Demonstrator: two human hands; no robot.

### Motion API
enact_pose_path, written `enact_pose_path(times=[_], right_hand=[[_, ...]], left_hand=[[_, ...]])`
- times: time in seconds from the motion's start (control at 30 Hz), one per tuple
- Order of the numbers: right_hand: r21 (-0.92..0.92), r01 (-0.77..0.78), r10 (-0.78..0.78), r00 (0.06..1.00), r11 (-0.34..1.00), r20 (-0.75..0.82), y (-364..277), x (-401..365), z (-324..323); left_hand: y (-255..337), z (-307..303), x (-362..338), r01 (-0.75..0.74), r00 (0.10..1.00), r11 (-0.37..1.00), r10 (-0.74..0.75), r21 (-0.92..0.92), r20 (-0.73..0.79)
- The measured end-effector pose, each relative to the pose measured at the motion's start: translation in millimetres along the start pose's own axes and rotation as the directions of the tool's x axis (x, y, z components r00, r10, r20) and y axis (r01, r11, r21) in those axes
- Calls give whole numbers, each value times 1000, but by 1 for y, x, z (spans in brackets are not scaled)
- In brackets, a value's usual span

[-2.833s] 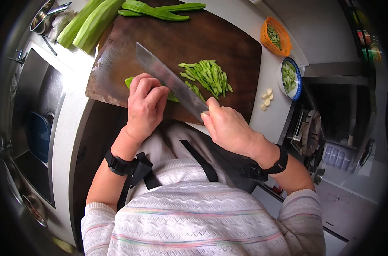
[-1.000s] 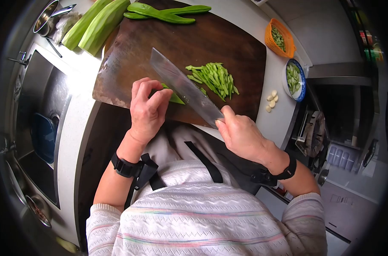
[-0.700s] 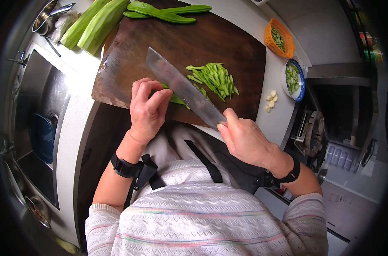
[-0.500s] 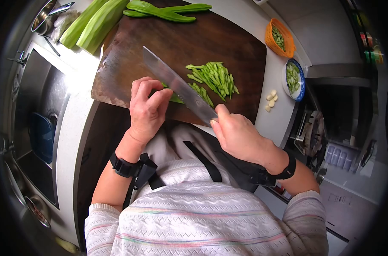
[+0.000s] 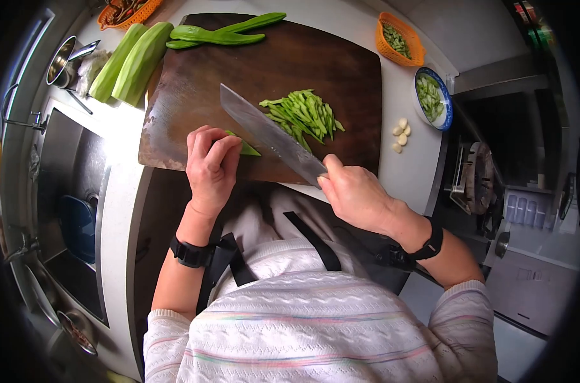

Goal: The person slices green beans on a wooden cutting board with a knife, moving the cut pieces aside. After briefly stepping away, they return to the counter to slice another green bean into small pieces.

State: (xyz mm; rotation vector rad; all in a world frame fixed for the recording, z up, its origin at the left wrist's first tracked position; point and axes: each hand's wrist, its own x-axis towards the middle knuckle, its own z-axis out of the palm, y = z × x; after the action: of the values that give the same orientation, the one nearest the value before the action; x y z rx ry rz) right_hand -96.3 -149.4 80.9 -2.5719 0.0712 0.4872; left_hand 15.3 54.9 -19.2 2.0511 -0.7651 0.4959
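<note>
My right hand (image 5: 357, 195) is wrapped round the handle of a large knife (image 5: 271, 134), whose blade slants up and left over the cutting board (image 5: 328, 48). At the board's front edge, my left hand (image 5: 212, 167) has its fingers curled together on a green pepper piece (image 5: 250, 150). The blade lies to the right of that piece, apart from my fingers. Just beyond the blade is a pile of cut green strips (image 5: 306, 115). Whole long green peppers (image 5: 220, 36) lie across one another at the board's far left.
Two peeled pale green gourds (image 5: 137, 67) lean at the board's left corner. Right of the board are an orange basket (image 5: 414, 52), a blue-rimmed bowl (image 5: 447, 110) and several garlic cloves (image 5: 401, 131). A sink (image 5: 70, 143) is on the left, a stove (image 5: 478, 179) on the right.
The view has shifted. The knife blade has moved away from my left hand's fingers, and more of the green piece shows between them. Both hands keep their hold.
</note>
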Motion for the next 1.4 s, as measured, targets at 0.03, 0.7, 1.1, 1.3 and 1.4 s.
enact_pose_path(times=[0.03,0.7,1.1,1.3,1.4], right_hand=[[7,33,-33,999,999,-27,1,1,0],[36,93,-93,996,995,11,-15,8,-8],[17,19,-20,998,1000,60,-9,18,-4],[35,65,-67,997,997,39,-18,13,-11],[14,55,-56,997,998,45,-20,13,-12]], left_hand=[[0,0,0,-3,1000,1000,3,-6,-6],[-1,0,1,5,1000,1000,-5,-17,2],[-2,-2,0,-17,1000,1000,17,-4,-12],[-3,-3,0,4,1000,1000,-3,-16,5],[-2,-1,0,18,1000,1000,-18,-21,-4]])
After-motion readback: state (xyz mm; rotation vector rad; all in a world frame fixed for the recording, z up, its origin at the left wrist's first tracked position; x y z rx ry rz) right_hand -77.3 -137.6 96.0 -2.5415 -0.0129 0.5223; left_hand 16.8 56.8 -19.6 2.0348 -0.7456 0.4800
